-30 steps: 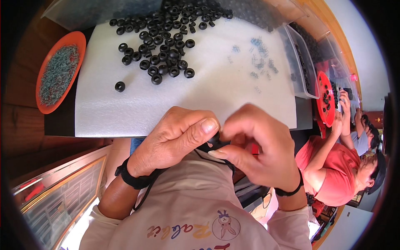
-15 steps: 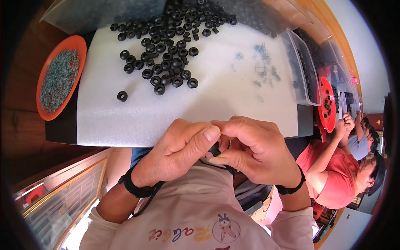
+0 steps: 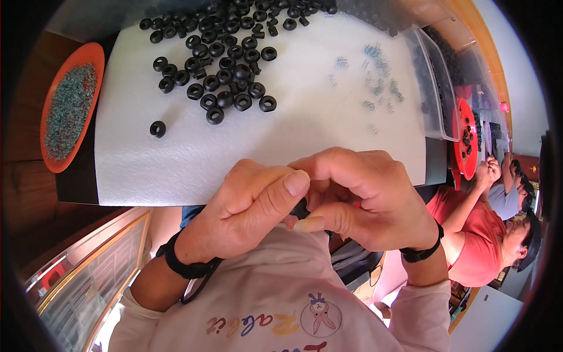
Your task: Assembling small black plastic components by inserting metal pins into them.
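Note:
Close together over the table's near edge, my left hand (image 3: 249, 205) and my right hand (image 3: 366, 196) are both closed. Between them shows a bit of a small black part (image 3: 301, 207), mostly covered by my fingers. The left thumb presses along the top of it, and the right thumb and forefinger pinch from the other side. Beyond my hands lies a loose heap of round black beads with holes (image 3: 224, 76), some with short black plugs among them. One bead (image 3: 157, 129) sits apart at the heap's near left.
An orange plate (image 3: 99, 73) of small metal springs stands at the left. More springs (image 3: 378, 70) are scattered on the white foam sheet (image 3: 176, 170). Clear plastic bins (image 3: 441, 105) line the far and right sides. At the right, people in red (image 3: 469, 246) and blue sit beside a red plate (image 3: 461, 154).
The whole view has shifted slightly, so the table and beads sit higher and farther left. My hands keep the black part between them, the right hand's fingers curled a little differently.

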A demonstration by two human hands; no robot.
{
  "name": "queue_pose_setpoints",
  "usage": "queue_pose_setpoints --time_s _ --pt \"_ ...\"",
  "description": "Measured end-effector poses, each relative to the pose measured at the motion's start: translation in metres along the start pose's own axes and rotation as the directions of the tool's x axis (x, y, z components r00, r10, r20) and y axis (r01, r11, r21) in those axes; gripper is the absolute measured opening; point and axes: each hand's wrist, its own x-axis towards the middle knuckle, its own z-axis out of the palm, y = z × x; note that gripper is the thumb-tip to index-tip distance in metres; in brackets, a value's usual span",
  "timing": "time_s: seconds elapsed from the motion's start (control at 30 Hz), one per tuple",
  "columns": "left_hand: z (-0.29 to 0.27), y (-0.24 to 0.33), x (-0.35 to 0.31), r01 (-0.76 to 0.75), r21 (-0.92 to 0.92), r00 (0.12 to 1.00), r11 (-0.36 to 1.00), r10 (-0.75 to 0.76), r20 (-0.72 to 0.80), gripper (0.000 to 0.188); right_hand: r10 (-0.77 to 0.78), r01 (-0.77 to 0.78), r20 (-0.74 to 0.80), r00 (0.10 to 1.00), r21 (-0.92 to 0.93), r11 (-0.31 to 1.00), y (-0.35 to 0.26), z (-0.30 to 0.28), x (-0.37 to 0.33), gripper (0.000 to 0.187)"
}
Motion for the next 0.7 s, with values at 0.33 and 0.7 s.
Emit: queue_pose_setpoints --time_s 0.33,0.7 --pt "-0.002 0.001 0.002 0.011 0.052 1.000 0.999 -0.010 -0.014 0.036 -0.011 0.011 -0.004 1.000 0.008 1.000 0.008 0.001 0.000 0.034" --pt "0.002 0.001 0.001 0.080 -0.002 0.992 0.997 -0.080 -0.094 0.040 -0.020 0.023 -0.038 0.999 0.055 0.998 0.013 0.006 0.002 0.026"
